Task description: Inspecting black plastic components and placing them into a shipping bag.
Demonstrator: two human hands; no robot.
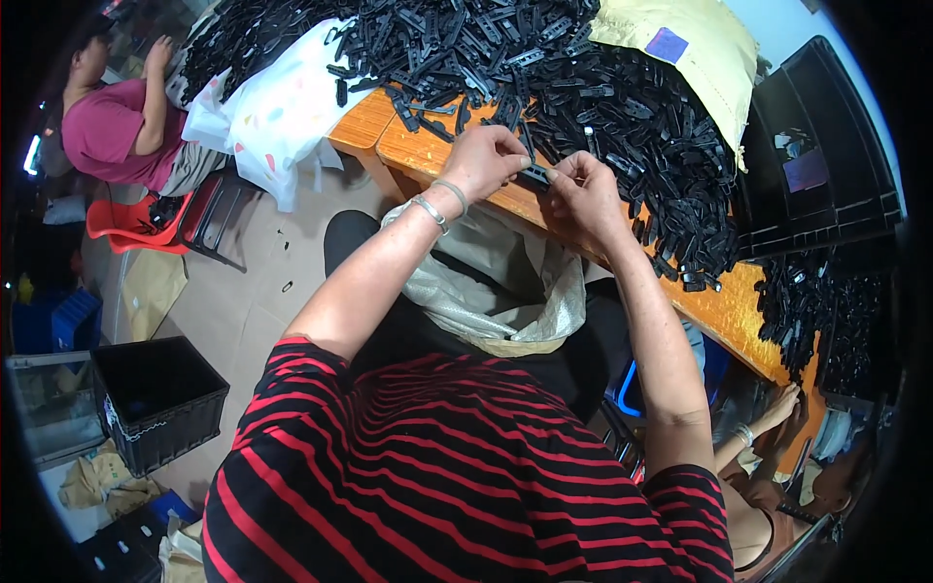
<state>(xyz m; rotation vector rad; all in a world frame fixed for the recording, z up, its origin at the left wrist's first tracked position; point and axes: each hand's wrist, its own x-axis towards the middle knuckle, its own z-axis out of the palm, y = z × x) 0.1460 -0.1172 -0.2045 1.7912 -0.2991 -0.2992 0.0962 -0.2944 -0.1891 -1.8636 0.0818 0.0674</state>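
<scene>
My left hand [486, 155] and my right hand [581, 189] meet at the edge of a wooden table [724, 311]. Together they pinch one small black plastic piece [536, 173] between the fingertips. Just beyond the hands lies a large heap of black plastic pieces [583, 87] covering the table top. Bracelets sit on my left wrist. An open grey woven sack [505, 291] hangs below the hands, against my lap.
A black plastic crate [155, 398] stands on the floor at left. Stacked black crates [816, 155] sit at the right of the table. A person in a pink top [112, 131] sits at far left. Another person's hand [777, 408] shows at lower right. A white plastic bag [282, 107] hangs off the table.
</scene>
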